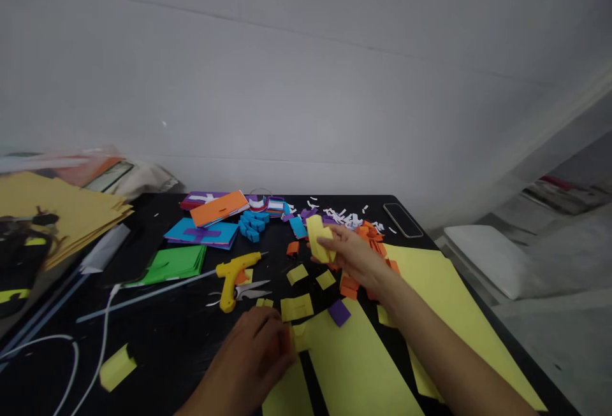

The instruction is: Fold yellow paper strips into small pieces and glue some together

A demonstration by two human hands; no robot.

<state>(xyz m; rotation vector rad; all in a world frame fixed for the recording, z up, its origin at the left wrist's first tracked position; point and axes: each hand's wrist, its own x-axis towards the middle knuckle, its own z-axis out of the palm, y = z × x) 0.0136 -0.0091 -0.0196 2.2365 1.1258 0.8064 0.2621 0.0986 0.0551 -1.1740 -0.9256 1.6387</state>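
My right hand [351, 253] is raised over the table, pinching folded yellow paper [315, 237] between thumb and fingers. Closer to me, my left hand [251, 355] is curled low over the table. A bit of orange paper [285, 339] shows between its thumb and fingers, largely hidden. Touching or just beside those fingertips is a small folded yellow piece [300, 337]. Below and between the hands lie a creased yellow strip [297, 307], small yellow squares [326, 279], a purple square [340, 313] and a large yellow sheet [356, 358].
A yellow glue gun [232, 276] lies by scissors [253, 290]. Behind are blue [201, 231], orange [220, 208] and green [176, 263] folded paper items. White scraps [351, 218] and a phone [402, 220] lie at the back right. A white cable [102, 339] runs along the left.
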